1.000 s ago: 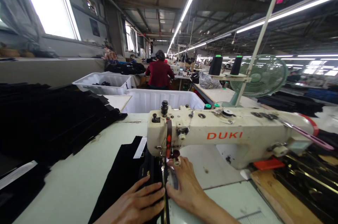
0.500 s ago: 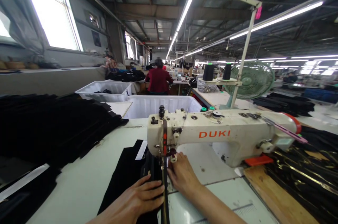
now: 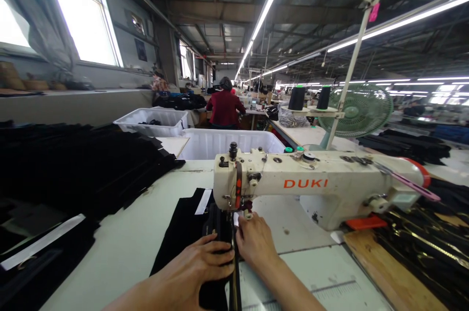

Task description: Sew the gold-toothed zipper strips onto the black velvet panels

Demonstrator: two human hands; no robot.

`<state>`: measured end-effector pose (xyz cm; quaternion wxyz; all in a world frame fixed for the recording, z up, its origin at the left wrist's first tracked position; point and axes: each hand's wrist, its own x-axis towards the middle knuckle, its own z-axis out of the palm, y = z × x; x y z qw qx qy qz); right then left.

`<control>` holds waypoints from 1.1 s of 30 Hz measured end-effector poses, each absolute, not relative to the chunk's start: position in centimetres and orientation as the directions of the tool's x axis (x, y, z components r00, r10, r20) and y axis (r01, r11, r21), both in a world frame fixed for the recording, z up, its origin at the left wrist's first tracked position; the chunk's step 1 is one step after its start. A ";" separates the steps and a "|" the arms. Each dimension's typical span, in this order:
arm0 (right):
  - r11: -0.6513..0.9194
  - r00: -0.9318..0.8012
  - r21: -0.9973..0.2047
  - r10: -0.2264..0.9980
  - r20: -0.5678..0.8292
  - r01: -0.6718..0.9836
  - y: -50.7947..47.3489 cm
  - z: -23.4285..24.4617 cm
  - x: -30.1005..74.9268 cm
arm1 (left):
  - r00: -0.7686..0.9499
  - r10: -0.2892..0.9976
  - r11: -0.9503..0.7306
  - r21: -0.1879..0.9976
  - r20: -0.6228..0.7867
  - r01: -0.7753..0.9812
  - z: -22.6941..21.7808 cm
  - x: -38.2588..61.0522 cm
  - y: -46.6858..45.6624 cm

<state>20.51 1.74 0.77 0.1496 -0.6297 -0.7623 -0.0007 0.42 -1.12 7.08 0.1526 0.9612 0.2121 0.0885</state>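
A black fabric piece (image 3: 179,225) with a white strip (image 3: 203,202) on it lies under the head of the sewing machine (image 3: 269,181). A narrow black strip with a gold line, looking like a zipper (image 3: 236,291), runs from the needle area toward me. My left hand (image 3: 205,262) lies flat on the fabric with fingers stretched out, their tips beside the zipper. Close to the presser foot, my right hand (image 3: 256,240) has its fingers bent and drawn together at the zipper's right edge. What its fingertips pinch is hidden.
Black fabric pieces (image 3: 73,169) are piled on the left. Behind the machine stand white plastic bins (image 3: 234,140). More black pieces with gold zippers (image 3: 421,237) lie at right beside a wooden board (image 3: 388,267). A green fan (image 3: 355,113) and a person in dark red (image 3: 225,108) are farther back.
The view has shifted slightly, so the scene sits farther right. Both hands keep nearly the same places by the needle, with the fabric barely changed beneath them.
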 end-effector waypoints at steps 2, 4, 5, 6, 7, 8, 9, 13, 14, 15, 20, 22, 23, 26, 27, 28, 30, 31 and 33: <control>0.246 -0.204 -0.180 0.953 0.224 0.952 2.2 0.9 20.7 | 0.896 0.436 -0.855 0.350 0.081 0.384 7.2 0.4 -1.0; 0.272 -0.232 -0.174 0.948 0.218 0.946 2.6 1.1 20.9 | 0.897 0.438 -0.847 0.362 0.063 0.389 7.4 0.5 -0.8; 0.273 -0.233 -0.172 0.948 0.217 0.947 2.8 1.2 20.9 | 0.897 0.440 -0.843 0.370 0.055 0.391 7.4 0.5 -0.8; 0.268 -0.229 -0.170 0.949 0.216 0.948 2.9 1.3 21.0 | 0.897 0.440 -0.839 0.378 0.046 0.392 7.4 0.5 -0.7; 0.261 -0.223 -0.169 0.951 0.216 0.950 3.0 1.3 21.0 | 0.898 0.439 -0.835 0.386 0.037 0.393 7.4 0.5 -0.7; 0.257 -0.219 -0.169 0.952 0.216 0.951 3.0 1.3 21.0 | 0.899 0.436 -0.832 0.393 0.028 0.392 7.3 0.6 -0.6; 0.256 -0.217 -0.170 0.952 0.215 0.952 2.9 1.2 21.0 | 0.901 0.434 -0.830 0.398 0.019 0.391 7.3 0.6 -0.6; 0.231 -0.193 -0.174 0.958 0.211 0.957 2.1 0.8 20.5 | 0.896 0.444 -0.834 0.371 0.012 0.408 6.9 0.6 -0.3; 0.219 -0.180 -0.177 0.960 0.213 0.959 2.1 0.7 20.4 | 0.899 0.438 -0.838 0.366 0.009 0.405 6.9 0.7 -0.3; 0.211 -0.171 -0.181 0.961 0.216 0.961 2.2 0.6 20.3 | 0.901 0.433 -0.841 0.364 0.006 0.401 6.8 0.7 -0.2; 0.248 -0.200 -0.202 0.952 0.232 0.947 2.7 0.7 20.7 | 0.908 0.414 -0.859 0.356 0.064 0.367 6.7 0.8 -0.4; 0.257 -0.207 -0.206 0.949 0.237 0.944 2.4 0.7 20.8 | 0.910 0.399 -0.872 0.352 0.109 0.340 6.6 0.8 -0.4; 0.253 -0.201 -0.209 0.950 0.239 0.945 2.3 0.6 20.8 | 0.910 0.397 -0.875 0.348 0.119 0.337 6.6 0.8 -0.5; 0.235 -0.179 -0.228 0.953 0.244 0.945 3.0 0.4 20.3 | 0.905 0.408 -0.875 0.334 0.117 0.351 6.4 0.7 -0.3; 0.232 -0.173 -0.237 0.954 0.243 0.944 3.7 0.4 20.1 | 0.907 0.404 -0.876 0.334 0.115 0.348 6.3 0.7 -0.2; 0.230 -0.170 -0.246 0.955 0.242 0.942 4.5 0.4 20.1 | 0.909 0.399 -0.877 0.338 0.118 0.341 6.3 0.7 -0.2; 0.229 -0.167 -0.263 0.956 0.239 0.937 6.3 0.5 20.3 | 0.915 0.383 -0.881 0.348 0.128 0.320 6.2 0.6 -0.1; 0.233 -0.169 -0.270 0.956 0.240 0.934 7.0 0.6 20.6 | 0.913 0.385 -0.881 0.346 0.133 0.321 6.1 0.6 -0.1; 0.264 -0.194 -0.283 0.948 0.253 0.922 7.6 0.8 21.6 | 0.899 0.413 -0.877 0.332 0.147 0.348 6.2 0.4 -0.3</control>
